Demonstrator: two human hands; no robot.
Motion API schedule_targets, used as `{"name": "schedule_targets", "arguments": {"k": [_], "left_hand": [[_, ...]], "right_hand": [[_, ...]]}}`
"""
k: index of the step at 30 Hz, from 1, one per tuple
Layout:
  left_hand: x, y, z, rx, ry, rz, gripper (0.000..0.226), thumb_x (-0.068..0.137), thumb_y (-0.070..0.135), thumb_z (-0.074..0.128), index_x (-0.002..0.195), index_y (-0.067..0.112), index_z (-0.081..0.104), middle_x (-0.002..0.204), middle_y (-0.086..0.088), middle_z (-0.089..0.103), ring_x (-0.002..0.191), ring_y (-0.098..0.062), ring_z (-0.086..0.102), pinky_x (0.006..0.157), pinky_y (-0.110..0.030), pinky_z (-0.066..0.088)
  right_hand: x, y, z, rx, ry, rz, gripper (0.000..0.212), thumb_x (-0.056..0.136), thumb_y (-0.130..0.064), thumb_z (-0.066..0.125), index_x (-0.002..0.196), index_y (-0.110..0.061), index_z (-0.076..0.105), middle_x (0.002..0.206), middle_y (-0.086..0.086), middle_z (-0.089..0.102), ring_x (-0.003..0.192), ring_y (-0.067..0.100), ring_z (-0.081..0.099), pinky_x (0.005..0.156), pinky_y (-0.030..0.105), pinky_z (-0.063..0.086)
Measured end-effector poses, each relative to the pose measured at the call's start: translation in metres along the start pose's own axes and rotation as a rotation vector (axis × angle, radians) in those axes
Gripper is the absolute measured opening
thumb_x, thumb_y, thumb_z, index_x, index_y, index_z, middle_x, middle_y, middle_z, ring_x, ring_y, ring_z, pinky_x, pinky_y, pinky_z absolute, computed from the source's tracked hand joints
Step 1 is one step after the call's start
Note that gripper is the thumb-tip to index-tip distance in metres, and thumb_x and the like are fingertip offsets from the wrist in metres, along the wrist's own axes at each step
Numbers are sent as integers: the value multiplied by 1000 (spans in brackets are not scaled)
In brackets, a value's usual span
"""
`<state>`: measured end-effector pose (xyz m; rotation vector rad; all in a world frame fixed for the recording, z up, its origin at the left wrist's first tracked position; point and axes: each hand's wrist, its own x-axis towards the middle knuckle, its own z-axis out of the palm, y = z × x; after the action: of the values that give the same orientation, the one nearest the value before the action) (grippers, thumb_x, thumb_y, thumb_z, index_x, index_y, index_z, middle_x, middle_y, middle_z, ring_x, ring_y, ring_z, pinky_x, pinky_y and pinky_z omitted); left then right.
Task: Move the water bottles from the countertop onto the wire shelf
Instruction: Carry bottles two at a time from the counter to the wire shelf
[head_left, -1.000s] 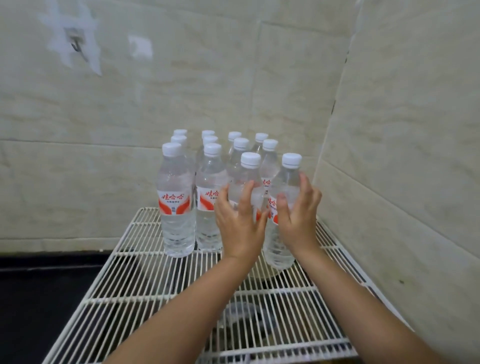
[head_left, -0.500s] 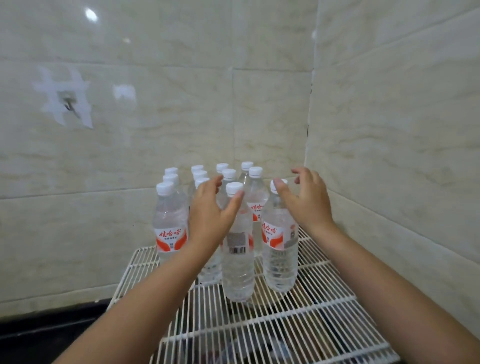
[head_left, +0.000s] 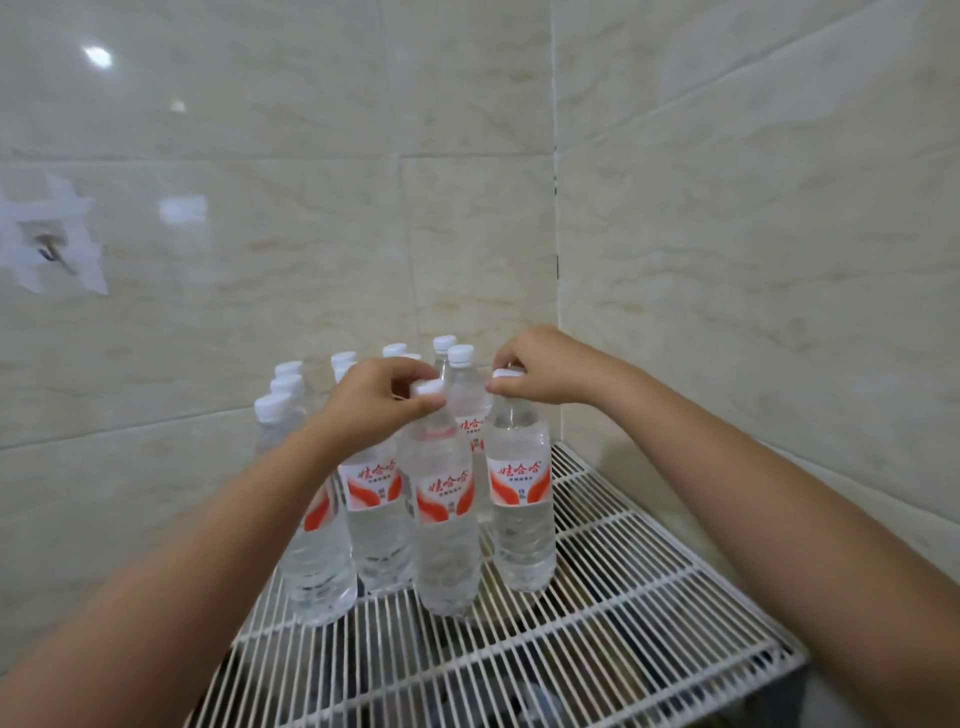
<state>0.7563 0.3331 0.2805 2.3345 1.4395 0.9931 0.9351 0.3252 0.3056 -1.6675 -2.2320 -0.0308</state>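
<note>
left hand (head_left: 383, 396) pinches cap of front-centre bottle (head_left: 445, 525) | right hand (head_left: 540, 371) pinches cap of bottle right of centre (head_left: 521, 499) | both upright on wire shelf (head_left: 649, 613)

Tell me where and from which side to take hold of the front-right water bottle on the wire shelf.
Take the front-right bottle at its white cap and neck, coming from above, as the right hand pinches it now. It stands upright on the wire shelf with neighbouring bottles close on its left, so the top is probably the freest part; its right side is also open.
</note>
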Motion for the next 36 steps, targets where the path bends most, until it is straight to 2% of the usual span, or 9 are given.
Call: {"name": "schedule_targets", "arguments": {"k": [3,7,10,13,17,24,31,34,36], "left_hand": [[-2,13,3,82,17,13,37,86,23,61,121,11,58,117,-7,64,93,-13,54,79,-23,38],[1,24,6,287,14,-44,48,82,33,64,126,14,54,128,-6,59,116,-22,54,90,-29,41],[9,30,8,233,38,-76,48,79,26,69,123,12,56,127,-8,60,116,-23,54,90,-29,41],[13,31,14,188,81,-101,50,79,23,70,125,9,55,127,-9,60,116,-23,54,90,-29,42],[20,26,15,185,119,-129,49,81,22,68,125,8,55,126,-11,61,116,-24,55,92,-30,43],[29,17,10,190,100,-146,41,81,20,68,120,9,59,123,-10,63,115,-23,55,91,-28,42],[35,7,16,197,99,-171,52,81,24,68,129,14,51,130,-10,58,119,-22,53,95,-28,41],[33,6,19,252,71,-135,50,85,25,62,131,12,47,129,-12,58,119,-24,51,95,-29,39],[29,7,21,284,48,-107,49,89,27,57,133,11,43,133,-12,54,123,-24,48,98,-30,38]], "right_hand": [[-4,6,1,50,5,3,35,90,-32,53,109,-5,63,110,13,65,90,23,55,70,25,34],[-3,2,12,28,70,40,36,85,-36,61,111,-11,60,112,8,64,102,24,58,71,27,36],[0,5,9,36,149,93,36,85,-30,62,113,-8,61,117,10,64,107,25,57,80,32,44],[7,8,9,79,173,102,37,84,-26,63,116,-7,61,121,11,63,111,26,57,90,34,45],[20,7,16,132,186,73,34,82,-22,65,113,-8,63,116,12,65,106,26,59,87,33,46],[43,7,28,248,182,38,40,81,-22,67,118,-9,62,122,12,62,112,26,56,78,23,34],[42,13,34,315,201,-2,41,82,-20,66,121,-9,59,121,12,64,109,24,59,81,24,39],[39,14,41,302,210,-17,44,85,-23,62,127,-13,54,124,11,62,111,25,57,90,30,43],[37,15,46,285,249,-19,46,87,-26,59,130,-14,50,123,11,62,109,25,57,90,31,44]]}}
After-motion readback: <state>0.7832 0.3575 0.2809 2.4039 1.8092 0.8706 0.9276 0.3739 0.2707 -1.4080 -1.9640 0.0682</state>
